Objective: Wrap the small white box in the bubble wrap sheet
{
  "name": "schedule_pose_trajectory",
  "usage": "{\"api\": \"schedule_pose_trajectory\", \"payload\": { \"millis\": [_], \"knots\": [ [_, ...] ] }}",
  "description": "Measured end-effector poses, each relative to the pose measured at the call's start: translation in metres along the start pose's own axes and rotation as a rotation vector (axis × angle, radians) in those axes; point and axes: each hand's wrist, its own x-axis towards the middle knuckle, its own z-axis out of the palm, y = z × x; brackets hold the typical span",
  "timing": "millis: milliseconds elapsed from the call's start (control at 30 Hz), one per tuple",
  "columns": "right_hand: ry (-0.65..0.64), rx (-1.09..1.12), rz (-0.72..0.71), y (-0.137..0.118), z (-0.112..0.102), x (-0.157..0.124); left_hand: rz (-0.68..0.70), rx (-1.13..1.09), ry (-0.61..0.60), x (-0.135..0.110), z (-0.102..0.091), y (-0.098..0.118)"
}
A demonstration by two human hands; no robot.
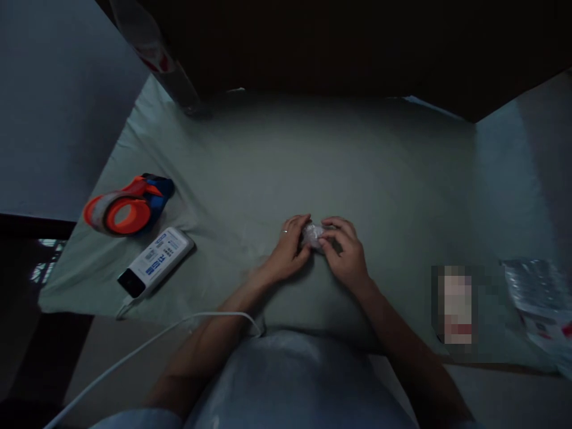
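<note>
A small bundle in clear, crinkled plastic wrap (pixel 313 235) lies on the pale green cloth near the middle of the view. From its left side, my left hand (pixel 292 245) closes on it, a ring showing on one finger. On the opposite side my right hand (pixel 344 250) grips it between thumb and fingers. What the wrapping contains is hard to make out.
An orange and blue tape dispenser (pixel 129 208) and a white power bank (pixel 156 262) with a white cable (pixel 179 322) lie at left. A bottle-like object (pixel 165 65) stands behind. Plastic packaging (pixel 538 295) sits at right beside a blurred item (pixel 456 307).
</note>
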Motion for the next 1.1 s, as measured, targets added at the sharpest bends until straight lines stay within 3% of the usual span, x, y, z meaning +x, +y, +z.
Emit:
{"api": "schedule_pose_trajectory", "payload": {
  "millis": [67,167,233,400,500,567,633,700,767,833,1000,1100],
  "knots": [
    [0.124,0.204,0.185,0.004,0.001,0.006,-0.009,-0.001,0.025,0.0,0.002,0.002],
    [0.443,0.619,0.513,0.015,-0.001,0.022,0.0,0.015,0.017,0.001,0.003,0.006],
    [0.588,0.834,0.634,0.023,-0.006,0.033,0.026,0.032,0.005,0.002,0.003,0.008],
    [0.643,0.958,0.658,0.037,-0.033,0.036,0.109,0.1,0.077,-0.004,-0.007,0.019],
    [0.686,0.92,0.681,0.044,-0.052,0.022,0.19,-0.032,-0.027,-0.014,-0.02,0.031],
    [0.649,0.92,0.725,0.046,-0.059,0.011,0.158,-0.173,-0.12,-0.017,-0.025,0.036],
    [0.563,0.951,0.767,0.045,-0.06,0.002,0.097,-0.174,-0.084,-0.015,-0.025,0.038],
    [0.43,0.996,0.804,0.039,-0.055,-0.002,0.095,-0.025,-0.046,-0.008,-0.02,0.039],
    [0.301,1.027,0.832,0.031,-0.049,-0.003,0.14,0.149,-0.12,-0.001,-0.011,0.04],
    [0.211,1.014,0.842,0.024,-0.044,-0.003,0.1,0.251,-0.152,0.001,-0.003,0.042],
    [0.021,0.766,0.831,0.02,-0.038,-0.01,-0.263,0.28,0.082,-0.016,0.002,0.049],
    [-0.062,0.59,0.851,0.017,-0.033,-0.017,-0.283,0.181,0.108,-0.023,0.001,0.048]
  ]
}}
